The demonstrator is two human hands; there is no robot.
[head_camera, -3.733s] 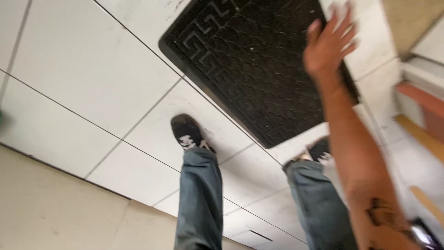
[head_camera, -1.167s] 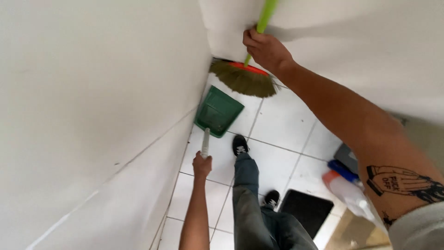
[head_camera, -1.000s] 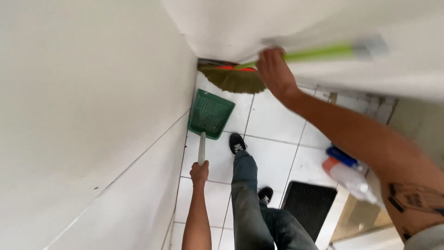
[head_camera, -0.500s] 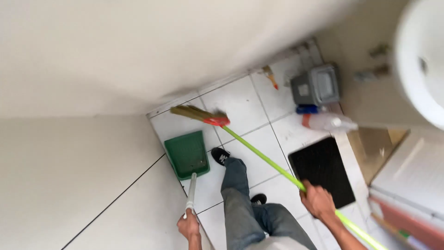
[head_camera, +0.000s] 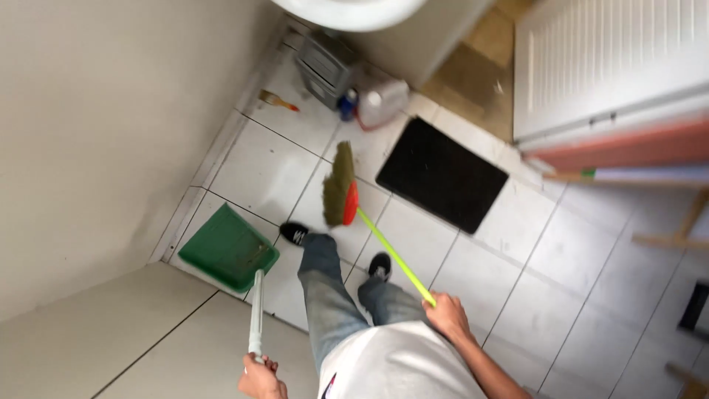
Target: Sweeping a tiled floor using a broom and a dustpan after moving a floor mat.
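With the left hand (head_camera: 260, 377) gripping the green dustpan (head_camera: 229, 248) at the floor's wall edge, the right hand (head_camera: 446, 316), clenching the broom (head_camera: 341, 186), could swing its raised bristles into the nearby bottle (head_camera: 380, 102)

We see a green dustpan (head_camera: 229, 250) on a pale grey pole (head_camera: 255, 310), and a broom (head_camera: 341, 186) with olive-brown bristles, a red head and a lime-green handle. The floor (head_camera: 576, 295) is white tile crossed by dark grout lines, with a plain black mat (head_camera: 442, 174) on it. Our jeans (head_camera: 329, 295) are faded blue, our shoes (head_camera: 294, 233) black.
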